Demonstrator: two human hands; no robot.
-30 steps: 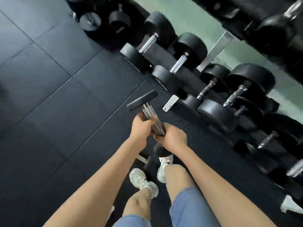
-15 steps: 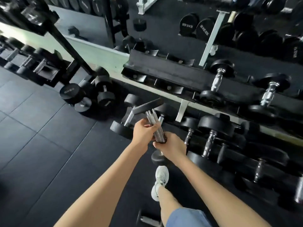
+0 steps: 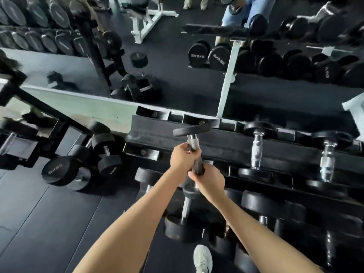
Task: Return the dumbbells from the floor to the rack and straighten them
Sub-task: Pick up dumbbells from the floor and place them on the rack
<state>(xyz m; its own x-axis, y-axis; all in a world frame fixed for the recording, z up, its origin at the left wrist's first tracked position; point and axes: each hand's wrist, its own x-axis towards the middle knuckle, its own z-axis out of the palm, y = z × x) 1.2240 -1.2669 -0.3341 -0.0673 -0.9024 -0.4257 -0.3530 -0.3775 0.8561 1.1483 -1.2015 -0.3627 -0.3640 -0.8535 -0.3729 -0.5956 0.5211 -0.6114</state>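
Observation:
Both hands grip the chrome handle of a black dumbbell [image 3: 191, 130], held nearly on end in front of the rack. My left hand [image 3: 182, 159] is wrapped round the upper part of the handle, and my right hand [image 3: 207, 180] holds it lower down. The dumbbell's far head hovers over an empty cradle on the upper shelf of the black dumbbell rack [image 3: 165, 134]; its near head is hidden behind my right hand. Two chrome-handled dumbbells [image 3: 257, 150] rest on that shelf to the right.
Heavier dumbbells [image 3: 183, 225] fill the lower shelf below my arms. Several dumbbells [image 3: 59, 170] lie on the floor at the left, beside a second rack. A mirror behind the rack reflects the gym. My shoe [image 3: 202, 259] is at the bottom.
The dumbbell has come up from near the floor to the height of the upper shelf, and my view has swung up from the floor to face the rack. Both hands have kept their grip.

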